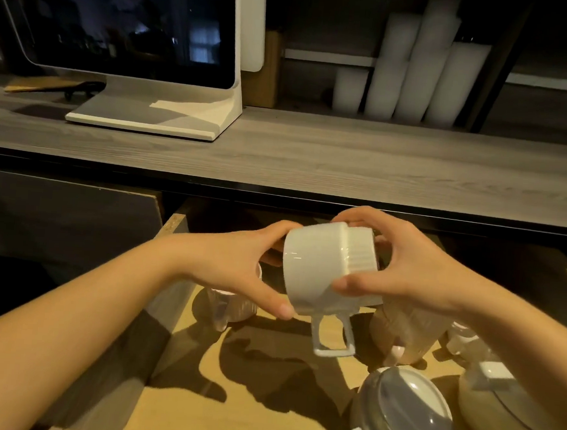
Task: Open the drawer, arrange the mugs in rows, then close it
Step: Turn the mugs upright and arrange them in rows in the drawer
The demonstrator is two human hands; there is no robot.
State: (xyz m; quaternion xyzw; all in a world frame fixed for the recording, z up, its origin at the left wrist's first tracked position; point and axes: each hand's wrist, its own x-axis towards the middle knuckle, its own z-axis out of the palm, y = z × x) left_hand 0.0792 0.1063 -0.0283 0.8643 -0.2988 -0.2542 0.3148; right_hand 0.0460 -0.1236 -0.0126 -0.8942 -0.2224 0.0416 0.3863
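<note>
A white mug with a square handle pointing down is held on its side above the open drawer. My left hand grips its base end and my right hand grips its ribbed rim end. Below, on the wooden drawer floor, stand a pink mug at the left, a ribbed beige mug under my right hand, a grey upside-down mug in front, and a cream mug at the right. My right forearm hides part of the mugs at the right.
A grey wooden counter runs above the drawer. A white monitor stands on it at the left. Stacks of white cups fill a shelf at the back right. The drawer's left wall lies under my left forearm.
</note>
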